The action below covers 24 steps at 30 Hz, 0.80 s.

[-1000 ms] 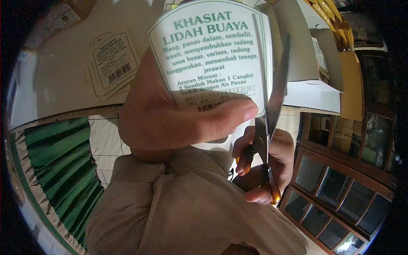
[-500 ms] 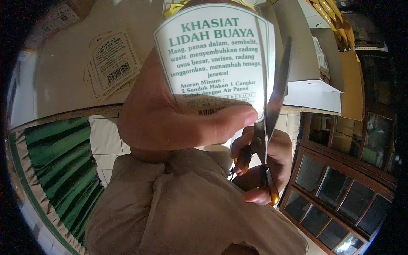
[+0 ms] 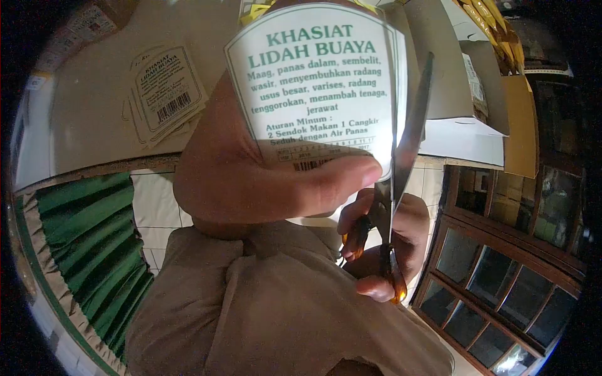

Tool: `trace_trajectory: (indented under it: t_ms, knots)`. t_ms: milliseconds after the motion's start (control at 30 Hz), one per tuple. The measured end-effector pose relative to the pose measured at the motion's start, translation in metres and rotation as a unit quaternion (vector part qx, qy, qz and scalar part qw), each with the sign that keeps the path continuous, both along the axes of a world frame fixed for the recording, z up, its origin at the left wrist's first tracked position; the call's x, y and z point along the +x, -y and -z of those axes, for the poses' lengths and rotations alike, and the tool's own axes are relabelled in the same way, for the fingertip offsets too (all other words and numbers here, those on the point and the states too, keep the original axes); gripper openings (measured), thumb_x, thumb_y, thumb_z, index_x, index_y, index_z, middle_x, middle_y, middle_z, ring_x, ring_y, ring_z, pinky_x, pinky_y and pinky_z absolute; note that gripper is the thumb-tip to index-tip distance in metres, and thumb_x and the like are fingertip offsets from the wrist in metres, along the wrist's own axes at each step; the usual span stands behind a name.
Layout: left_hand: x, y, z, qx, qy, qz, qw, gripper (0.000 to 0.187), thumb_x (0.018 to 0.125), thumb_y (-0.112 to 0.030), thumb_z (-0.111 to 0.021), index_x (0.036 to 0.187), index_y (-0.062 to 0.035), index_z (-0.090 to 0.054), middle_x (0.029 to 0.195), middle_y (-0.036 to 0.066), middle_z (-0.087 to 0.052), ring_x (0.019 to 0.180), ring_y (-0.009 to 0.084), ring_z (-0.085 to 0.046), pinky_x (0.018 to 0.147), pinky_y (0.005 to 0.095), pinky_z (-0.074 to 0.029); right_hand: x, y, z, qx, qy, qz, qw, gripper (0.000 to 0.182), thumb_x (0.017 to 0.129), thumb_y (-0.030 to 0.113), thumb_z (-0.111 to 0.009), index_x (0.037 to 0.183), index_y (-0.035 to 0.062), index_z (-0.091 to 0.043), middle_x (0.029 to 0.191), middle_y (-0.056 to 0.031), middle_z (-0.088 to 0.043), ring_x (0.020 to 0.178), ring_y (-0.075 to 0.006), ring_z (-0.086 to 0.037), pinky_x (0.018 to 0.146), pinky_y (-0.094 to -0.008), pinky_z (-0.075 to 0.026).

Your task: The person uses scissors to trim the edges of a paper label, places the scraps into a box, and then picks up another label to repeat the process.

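A white paper label (image 3: pixel 316 81) with green print, headed "KHASIAT LIDAH BUAYA", is held up close to the camera. My left hand (image 3: pixel 269 188) grips it by its lower part, the thumb lying across the bottom near the barcode. In my right hand (image 3: pixel 407 229) is a pair of scissors (image 3: pixel 414 135) with amber-brown handles, fingers through the loops. Its blades are spread apart and point upward at the label's right edge, one blade running along that edge. The fingers of my left hand behind the label are hidden.
A stack of similar labels (image 3: pixel 164 94) lies on the table (image 3: pixel 81 135) at the left. Cardboard and white paper (image 3: pixel 461 138) are at the right, with yellow packets (image 3: pixel 492 28) behind. Below are a green curtain (image 3: pixel 94 250) and a wooden cabinet with glass panes (image 3: pixel 501 276).
Hardly anything differs. The label has shifted very slightly, and the scissor handles in my right hand have moved a little to the left.
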State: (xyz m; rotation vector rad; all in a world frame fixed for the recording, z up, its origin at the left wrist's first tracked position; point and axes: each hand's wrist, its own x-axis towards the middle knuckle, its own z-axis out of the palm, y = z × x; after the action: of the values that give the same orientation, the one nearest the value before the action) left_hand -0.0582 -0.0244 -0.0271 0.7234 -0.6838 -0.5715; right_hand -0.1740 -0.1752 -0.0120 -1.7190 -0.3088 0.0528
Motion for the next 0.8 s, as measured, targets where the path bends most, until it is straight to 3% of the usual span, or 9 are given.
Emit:
trace_trajectory:
  t_ms: [67, 367, 467, 533, 567, 633, 667, 733, 800]
  knots:
    - [-0.002, 0.001, 0.001, -0.011, -0.05, 0.01, 0.999, 0.022, 0.067, 0.006, -0.062, 0.087, 0.0017, -0.055, 0.072, 0.006, -0.058, 0.063, 0.0112, -0.056, 0.054, 0.0229, -0.045, -0.002, -0.001, 0.001, 0.007, 0.007, 0.012, 1.0, 0.054, 0.05, 0.027, -0.081, 0.086, -0.0059, -0.056, 0.061, -0.0061, -0.052, 0.047, -0.0145, -0.051, 0.042, -0.0239, -0.035]
    - [0.003, -0.004, -0.007, -0.021, 0.021, -0.018, 0.999, 0.028, 0.066, 0.008, -0.061, 0.092, 0.002, -0.052, 0.074, 0.007, -0.058, 0.065, 0.0108, -0.056, 0.054, 0.0228, -0.045, -0.005, -0.002, 0.003, 0.001, 0.011, 0.008, 1.0, 0.056, 0.051, 0.025, -0.081, 0.09, -0.0076, -0.056, 0.06, -0.0068, -0.052, 0.047, -0.0144, -0.051, 0.041, -0.0241, -0.035]
    - [-0.005, -0.004, -0.007, -0.031, -0.064, -0.009, 0.997, 0.029, 0.065, 0.008, -0.062, 0.092, 0.002, -0.052, 0.074, 0.007, -0.059, 0.065, 0.0108, -0.057, 0.054, 0.0229, -0.045, -0.006, -0.005, 0.005, 0.021, 0.017, 0.032, 0.999, 0.055, 0.052, 0.024, -0.081, 0.089, -0.0071, -0.056, 0.059, -0.0066, -0.052, 0.046, -0.0144, -0.051, 0.041, -0.0241, -0.035]
    - [-0.004, -0.012, -0.021, 0.058, -0.139, 0.032, 0.988, 0.028, 0.065, 0.008, -0.062, 0.091, 0.002, -0.053, 0.073, 0.007, -0.059, 0.065, 0.0107, -0.057, 0.054, 0.0228, -0.044, -0.003, -0.003, 0.002, 0.001, 0.018, 0.01, 1.0, 0.054, 0.052, 0.024, -0.08, 0.089, -0.007, -0.056, 0.059, -0.0064, -0.052, 0.047, -0.0142, -0.052, 0.041, -0.0237, -0.036]
    - [0.0, -0.012, -0.017, 0.058, -0.139, 0.032, 0.988, 0.028, 0.065, 0.008, -0.062, 0.091, 0.002, -0.053, 0.073, 0.007, -0.059, 0.065, 0.0107, -0.057, 0.054, 0.0228, -0.044, -0.003, -0.003, 0.0, 0.0, 0.018, 0.01, 1.0, 0.054, 0.052, 0.024, -0.08, 0.089, -0.007, -0.056, 0.059, -0.0064, -0.052, 0.047, -0.0142, -0.052, 0.041, -0.0237, -0.036]
    - [0.01, -0.008, -0.005, -0.049, 0.086, 0.002, 0.995, 0.027, 0.065, 0.007, -0.063, 0.09, 0.0018, -0.054, 0.073, 0.006, -0.059, 0.066, 0.0106, -0.057, 0.054, 0.0225, -0.044, -0.001, -0.002, -0.004, -0.014, -0.007, 0.002, 1.0, 0.053, 0.052, 0.025, -0.08, 0.088, -0.0063, -0.057, 0.059, -0.0061, -0.052, 0.047, -0.0136, -0.052, 0.041, -0.0232, -0.036]
    - [0.007, -0.006, -0.003, -0.049, 0.086, 0.001, 0.995, 0.027, 0.065, 0.007, -0.063, 0.09, 0.0018, -0.054, 0.073, 0.006, -0.059, 0.066, 0.0106, -0.057, 0.054, 0.0225, -0.044, -0.001, -0.003, -0.004, -0.014, -0.007, 0.002, 1.0, 0.053, 0.052, 0.025, -0.08, 0.088, -0.0063, -0.057, 0.059, -0.0061, -0.052, 0.047, -0.0136, -0.052, 0.041, -0.0232, -0.036]
    - [-0.001, -0.001, -0.003, -0.042, -0.084, -0.003, 0.996, 0.028, 0.064, 0.007, -0.063, 0.091, 0.0018, -0.054, 0.073, 0.006, -0.059, 0.066, 0.0106, -0.057, 0.054, 0.0226, -0.044, -0.002, -0.004, -0.005, -0.014, -0.019, 0.013, 1.0, 0.052, 0.052, 0.025, -0.08, 0.088, -0.0053, -0.057, 0.06, -0.0062, -0.053, 0.046, -0.0133, -0.052, 0.041, -0.023, -0.036]
    - [0.006, -0.007, -0.009, -0.006, -0.005, -0.018, 1.0, 0.031, 0.064, 0.007, -0.064, 0.093, 0.0019, -0.054, 0.074, 0.006, -0.059, 0.066, 0.0106, -0.057, 0.055, 0.0227, -0.045, -0.004, -0.004, -0.002, -0.006, -0.015, 0.017, 1.0, 0.052, 0.052, 0.025, -0.08, 0.088, -0.005, -0.057, 0.06, -0.0065, -0.053, 0.047, -0.0134, -0.053, 0.041, -0.0229, -0.037]
